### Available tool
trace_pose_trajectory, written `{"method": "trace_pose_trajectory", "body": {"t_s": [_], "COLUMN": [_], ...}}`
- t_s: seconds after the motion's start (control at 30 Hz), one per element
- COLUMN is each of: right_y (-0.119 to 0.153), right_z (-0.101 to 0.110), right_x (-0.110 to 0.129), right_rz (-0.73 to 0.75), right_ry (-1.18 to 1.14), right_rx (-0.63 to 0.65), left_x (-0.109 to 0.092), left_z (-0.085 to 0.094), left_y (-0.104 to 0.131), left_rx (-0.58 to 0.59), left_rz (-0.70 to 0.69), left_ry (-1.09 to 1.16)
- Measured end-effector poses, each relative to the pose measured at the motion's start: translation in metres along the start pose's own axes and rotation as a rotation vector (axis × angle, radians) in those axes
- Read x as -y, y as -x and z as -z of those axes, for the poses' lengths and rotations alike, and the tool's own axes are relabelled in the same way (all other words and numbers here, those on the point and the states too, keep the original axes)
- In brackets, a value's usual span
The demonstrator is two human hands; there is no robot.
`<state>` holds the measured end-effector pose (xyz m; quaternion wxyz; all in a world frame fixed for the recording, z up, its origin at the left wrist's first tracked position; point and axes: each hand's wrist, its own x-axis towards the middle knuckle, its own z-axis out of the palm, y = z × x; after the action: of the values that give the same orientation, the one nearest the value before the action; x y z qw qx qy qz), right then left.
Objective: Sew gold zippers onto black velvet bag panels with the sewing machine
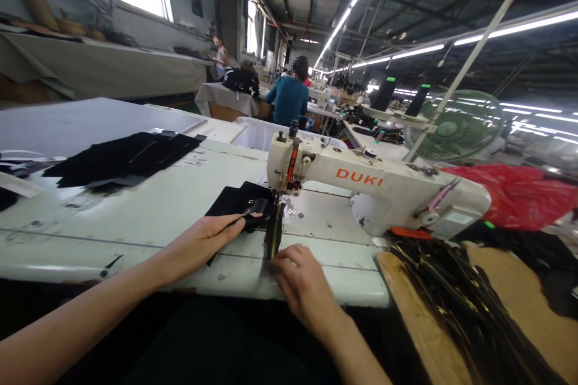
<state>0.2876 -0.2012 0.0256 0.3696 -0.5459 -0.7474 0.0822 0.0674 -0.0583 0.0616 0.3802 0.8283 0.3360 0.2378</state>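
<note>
A white sewing machine (370, 177) stands on the pale table (180, 240). Black fabric (230, 200) lies just left of its needle area. My left hand (214, 237) pinches the near edge of this fabric between thumb and fingers. A black zipper strip with a gold line (273, 231) runs from under the needle area toward the table's front edge. At the strip's lower end is my right hand (295, 274), fingers curled together and slightly blurred by motion; the strip's end goes in at the fingertips.
Stacked black fabric pieces (126, 159) lie on the table at the left. Many black zippers (465, 307) are heaped on a brown board (419, 319) at the right. Behind the machine are a red plastic bag (519, 192), a green fan (456, 126) and a seated person (289, 99).
</note>
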Motion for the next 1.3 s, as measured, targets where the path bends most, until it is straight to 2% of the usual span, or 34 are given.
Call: {"method": "trace_pose_trajectory", "body": {"t_s": [0.03, 0.13, 0.23, 0.3, 0.43, 0.67, 0.87, 1.0, 1.13, 1.23, 1.3], "right_y": [0.007, 0.027, 0.038, 0.040, 0.039, 0.037, 0.035, 0.033, 0.010, -0.018, -0.032], "right_z": [-0.012, -0.035, -0.040, -0.040, -0.046, -0.052, -0.054, -0.050, -0.029, -0.021, -0.026], "right_x": [0.006, 0.010, 0.006, 0.006, 0.011, 0.015, 0.015, 0.014, 0.004, -0.016, -0.032], "right_rz": [0.056, 0.059, 0.057, 0.064, 0.058, 0.046, 0.078, 0.109, 0.053, -0.056, -0.056], "right_ry": [0.093, 0.204, 0.210, 0.224, 0.237, 0.245, 0.258, 0.263, 0.175, 0.321, 0.412], "right_rx": [0.014, -0.001, -0.051, -0.092, -0.141, -0.187, -0.174, -0.168, -0.098, -0.109, -0.061], "left_x": [0.005, 0.023, 0.038, 0.044, 0.050, 0.051, 0.041, 0.026, 0.015, 0.022, 0.032], "left_z": [-0.003, -0.017, -0.035, -0.046, -0.057, -0.056, -0.045, -0.031, -0.022, -0.023, -0.028], "left_y": [0.004, 0.017, 0.031, 0.037, 0.040, 0.038, 0.030, 0.020, 0.014, 0.016, 0.017], "left_rx": [0.051, 0.140, 0.190, 0.187, 0.166, 0.187, 0.235, 0.333, 0.364, 0.314, 0.280], "left_rz": [-0.051, -0.278, -0.532, -0.617, -0.658, -0.640, -0.618, -0.545, -0.550, -0.601, -0.631], "left_ry": [-0.050, -0.276, -0.464, -0.528, -0.584, -0.583, -0.479, -0.407, -0.446, -0.484, -0.464]}}
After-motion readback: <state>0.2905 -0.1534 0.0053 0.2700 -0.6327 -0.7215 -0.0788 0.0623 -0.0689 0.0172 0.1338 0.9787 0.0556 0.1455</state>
